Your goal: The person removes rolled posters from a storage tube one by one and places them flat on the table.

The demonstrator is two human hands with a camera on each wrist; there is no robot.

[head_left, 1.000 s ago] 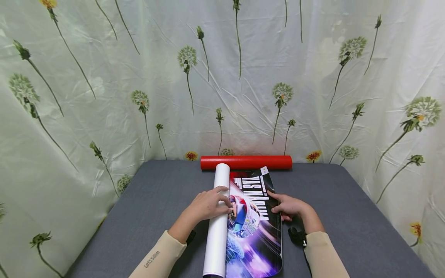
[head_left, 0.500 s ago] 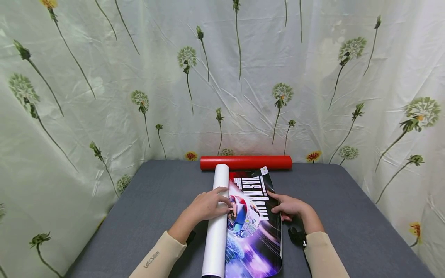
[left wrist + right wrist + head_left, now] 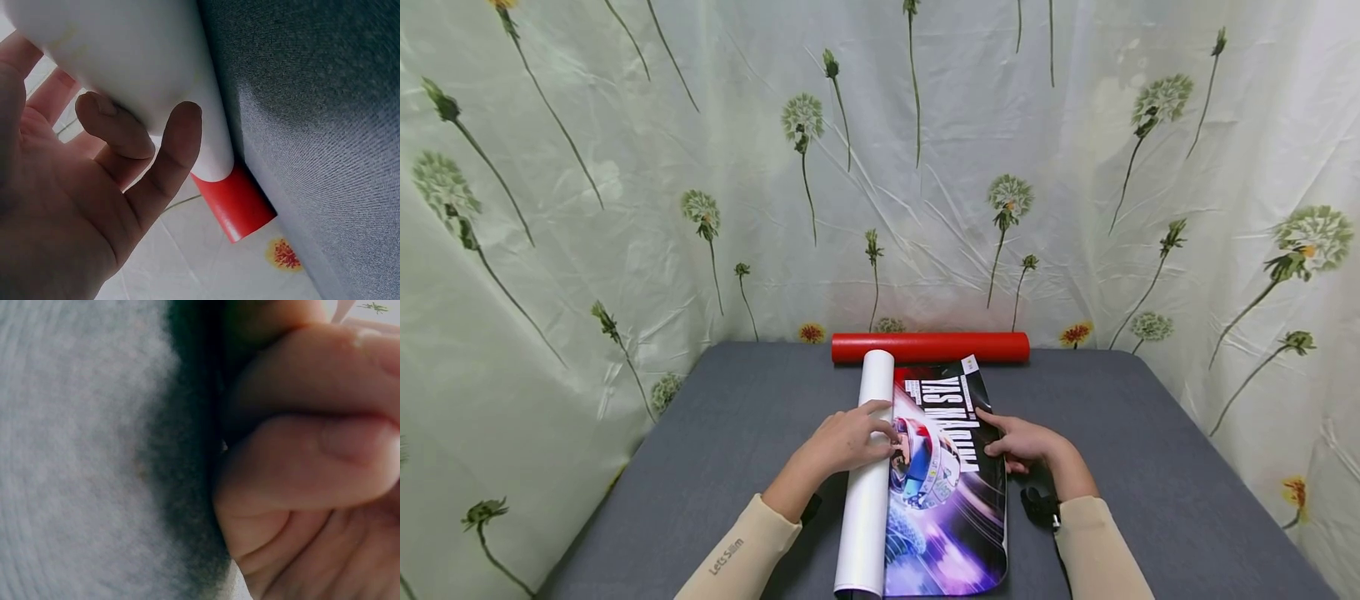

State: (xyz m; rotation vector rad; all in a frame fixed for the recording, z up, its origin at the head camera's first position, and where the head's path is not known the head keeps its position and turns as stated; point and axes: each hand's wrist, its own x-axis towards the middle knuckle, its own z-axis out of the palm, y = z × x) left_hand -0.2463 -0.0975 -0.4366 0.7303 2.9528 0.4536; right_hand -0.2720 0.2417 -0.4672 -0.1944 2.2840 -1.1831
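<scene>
A poster with a racing helmet and white lettering lies partly unrolled, picture side up. Along its left side runs the rolled part, a white roll standing end-on to me. My left hand grips over this roll, fingers bent across its top; in the left wrist view the fingertips lie against the white surface. At the poster's right edge, my right hand holds on with index finger and thumb on the printed face, the other fingers curled at the edge. The right wrist view shows those curled fingers close to the table.
Behind the poster, a red tube lies crosswise near the back edge of the grey table. The roll's far end nearly meets it. A pale curtain with printed dandelions hangs behind and to the sides.
Both hands keep their places on the poster. The whole view has shifted up very slightly.
</scene>
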